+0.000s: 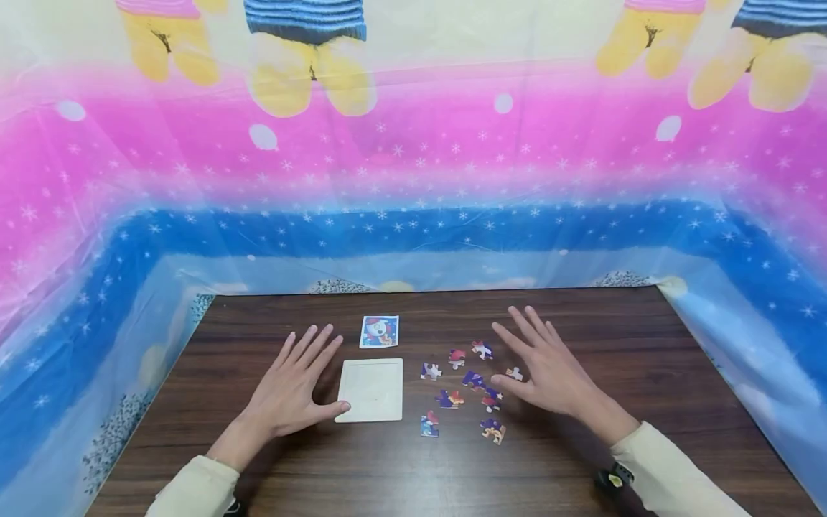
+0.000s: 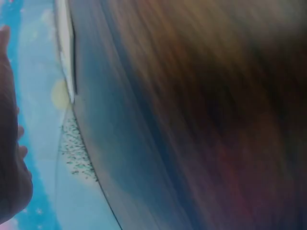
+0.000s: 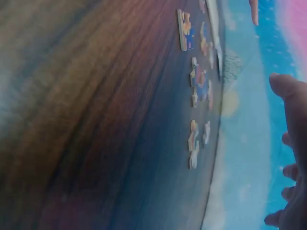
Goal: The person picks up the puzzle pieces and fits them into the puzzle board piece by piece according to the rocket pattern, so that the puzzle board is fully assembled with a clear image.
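My left hand (image 1: 293,388) is spread with straight fingers beside a white square puzzle tray (image 1: 371,390), its thumb tip overlapping the tray's left edge in the head view. To the right of the scattered jigsaw pieces (image 1: 449,399), my right hand (image 1: 545,366) is likewise spread, and both hold nothing. The pieces carry purple, red and white print; one pale piece (image 1: 514,373) lies close by the right thumb. Behind the tray lies a small picture card (image 1: 379,332) with a white-faced figure in a red hat. In the right wrist view, several pieces (image 3: 199,84) lie flat on the wood.
The dark wooden table (image 1: 310,474) ends at a back edge against a printed pink and blue cloth (image 1: 413,230), which also hangs along both sides. A dark watch-like band (image 1: 617,477) shows at the right wrist, below the cream sleeve (image 1: 672,474).
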Tool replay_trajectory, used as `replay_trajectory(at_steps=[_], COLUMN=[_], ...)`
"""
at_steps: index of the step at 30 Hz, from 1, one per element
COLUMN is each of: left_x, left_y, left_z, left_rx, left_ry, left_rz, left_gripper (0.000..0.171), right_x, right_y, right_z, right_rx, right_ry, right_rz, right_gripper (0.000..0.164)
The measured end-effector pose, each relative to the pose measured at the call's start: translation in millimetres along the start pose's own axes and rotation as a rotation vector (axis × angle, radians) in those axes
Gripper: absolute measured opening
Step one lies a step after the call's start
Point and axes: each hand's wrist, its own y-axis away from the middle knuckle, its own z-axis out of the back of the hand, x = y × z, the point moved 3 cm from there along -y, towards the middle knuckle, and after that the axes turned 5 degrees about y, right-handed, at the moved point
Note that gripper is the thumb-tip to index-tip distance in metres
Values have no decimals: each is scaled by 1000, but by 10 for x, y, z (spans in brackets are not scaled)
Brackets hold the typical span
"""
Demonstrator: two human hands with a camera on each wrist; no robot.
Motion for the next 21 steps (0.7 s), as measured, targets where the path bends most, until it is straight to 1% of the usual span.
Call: replay_trajectory(at_steps=[3, 6, 8, 12, 18, 21], left_x=[12, 27, 40, 70, 87, 92], left_y=[-5, -5, 0, 7, -10, -25], left_z=[-27, -67, -95, -139, -201, -233], left_rx=[51, 111, 155, 208, 267, 294], left_ry=[68, 155, 214, 308, 368, 385], left_rz=[-34, -48, -35, 4, 46, 64], left_gripper=[110, 108, 107, 108, 111, 112], right_x=[29, 47, 53, 58, 77, 101], right_y=[-94, -188, -254, -383, -545, -602], right_z=[-58, -118, -162, -253, -401, -451], right_rx=[13, 16, 14, 24, 81, 108], right_ry=[-39, -87, -111, -154, -199, -207], right_rz=[52, 96, 117, 141, 155, 145], right_gripper=[86, 81, 79, 74, 67, 64])
